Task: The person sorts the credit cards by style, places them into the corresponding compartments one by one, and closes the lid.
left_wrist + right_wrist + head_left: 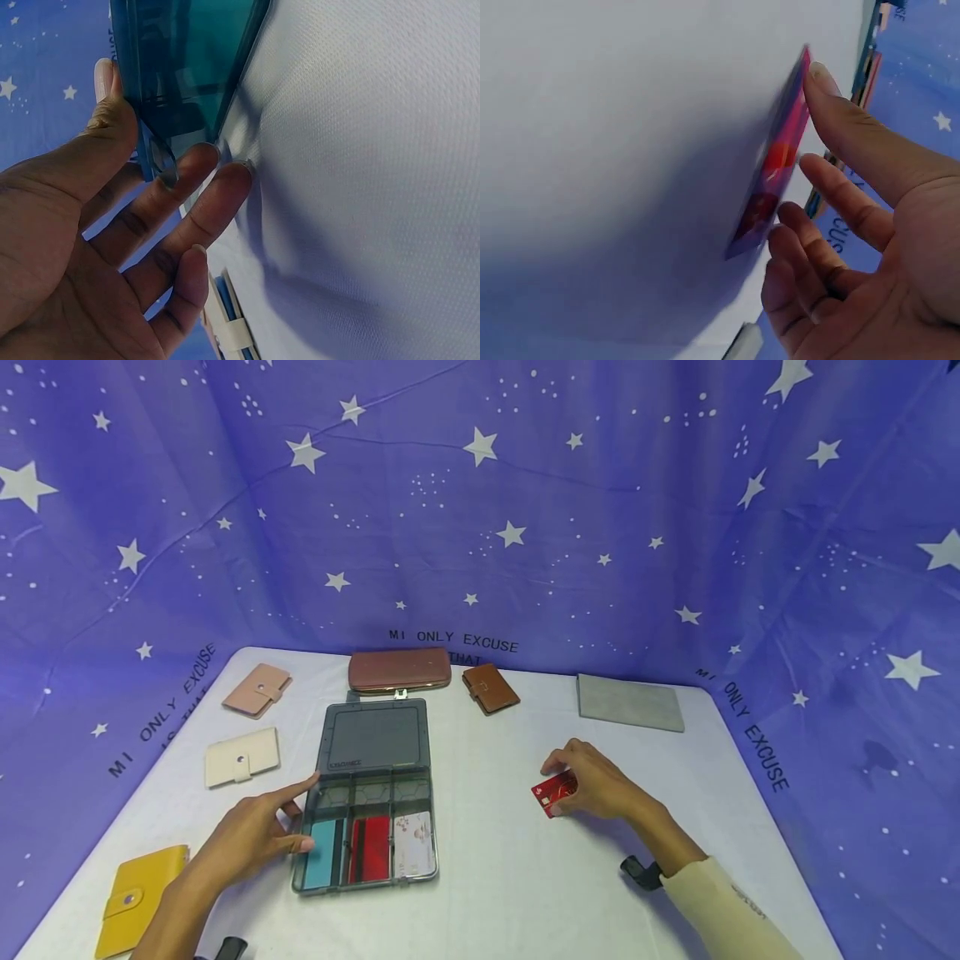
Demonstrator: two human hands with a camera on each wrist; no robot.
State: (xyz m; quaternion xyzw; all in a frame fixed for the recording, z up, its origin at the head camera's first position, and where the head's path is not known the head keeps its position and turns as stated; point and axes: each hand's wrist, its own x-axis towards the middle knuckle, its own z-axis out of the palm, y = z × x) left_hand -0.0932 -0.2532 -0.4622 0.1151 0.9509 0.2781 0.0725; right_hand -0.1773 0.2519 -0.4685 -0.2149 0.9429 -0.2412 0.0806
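My left hand (251, 837) holds the left edge of a translucent grey compartment box (375, 737), thumb over the rim and fingers along its side. The box's lid lies folded back. Its near compartments hold a teal card (324, 853), a red card with a dark stripe (378, 847) and a white patterned card (414, 843). To the right, my right hand (596, 783) pinches a red bank card (553, 792) between thumb and fingers. In the right wrist view the bank card (776, 165) is tilted, seen nearly edge-on; whether it touches the table is unclear.
A pink wallet (258, 691), cream wallet (242, 757) and yellow wallet (142, 897) lie on the left. Along the back are a maroon long wallet (400, 669), a brown wallet (491, 688) and a grey flat wallet (630, 702). A purple starry cloth (480, 568) surrounds the white table.
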